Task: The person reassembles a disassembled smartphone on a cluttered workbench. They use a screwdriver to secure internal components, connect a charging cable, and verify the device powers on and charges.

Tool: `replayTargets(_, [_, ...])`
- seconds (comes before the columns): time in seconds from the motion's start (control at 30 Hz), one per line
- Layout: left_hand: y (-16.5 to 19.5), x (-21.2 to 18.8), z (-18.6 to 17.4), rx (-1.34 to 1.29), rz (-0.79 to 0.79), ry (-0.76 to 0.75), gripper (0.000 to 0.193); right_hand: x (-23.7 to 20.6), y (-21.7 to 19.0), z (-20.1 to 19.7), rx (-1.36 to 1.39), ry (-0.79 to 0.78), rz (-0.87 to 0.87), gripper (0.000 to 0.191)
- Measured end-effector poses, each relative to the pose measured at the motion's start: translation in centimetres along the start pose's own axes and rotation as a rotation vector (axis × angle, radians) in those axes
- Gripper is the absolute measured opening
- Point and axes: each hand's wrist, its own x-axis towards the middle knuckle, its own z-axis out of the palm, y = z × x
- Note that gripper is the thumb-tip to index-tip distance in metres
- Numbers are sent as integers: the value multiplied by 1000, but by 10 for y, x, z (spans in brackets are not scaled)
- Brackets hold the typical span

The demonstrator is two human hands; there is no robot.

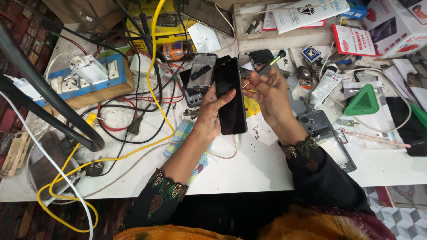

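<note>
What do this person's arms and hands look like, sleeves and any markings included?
Both arms wear black sleeves pushed up toward the elbows, their cuffs edged with gold and bronze leaf-shaped embroidery. The left hand and right hand are bare, without gloves, and dark patterned markings show near the right hand's fingers. No rings or watch can be made out.

White worktable [267, 169], heavily cluttered. At 9 o'clock: blue power strip on a wooden base [84, 84], white charger plugged in. At 8 o'clock: yellow cable [111, 158] looping off the front edge, with black and red wires tangled beside it. At centre: checked cloth [182, 138] flat on the surface; small dark screws [258, 131] scattered just right of it. At 3 o'clock: green triangular tool [362, 101], touching a white cable. At 4 o'clock: open phone frame [329, 138]. At 12 o'clock: phone mid-frame [202, 72], orange-labelled bottle [175, 50]. At 1–2 o'clock: printed boxes and packets [356, 40].
</note>
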Motion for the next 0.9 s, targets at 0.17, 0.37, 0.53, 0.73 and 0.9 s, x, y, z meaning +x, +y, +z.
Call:
replayTargets(0.17, [-1,0,-1,-16,-9,1,42,0,2,-1,3,-5,-5,17])
replayTargets(0.37, [-1,1,-2,-8,-1,-2,41,0,2,0,1,-4,-6,16])
replayTargets(0.53, [0,1,-1,-8,-19,-1,42,0,1,0,-7,-7,-8,16])
replayTargets(0.73, [0,1,-1,-10,-36,15,44,0,3,-1,-5,-9,-7,16])
replayTargets(0.9, [-2,1,-3,-21,-20,-8,43,3,7,-4,-8,-3,-5,15])
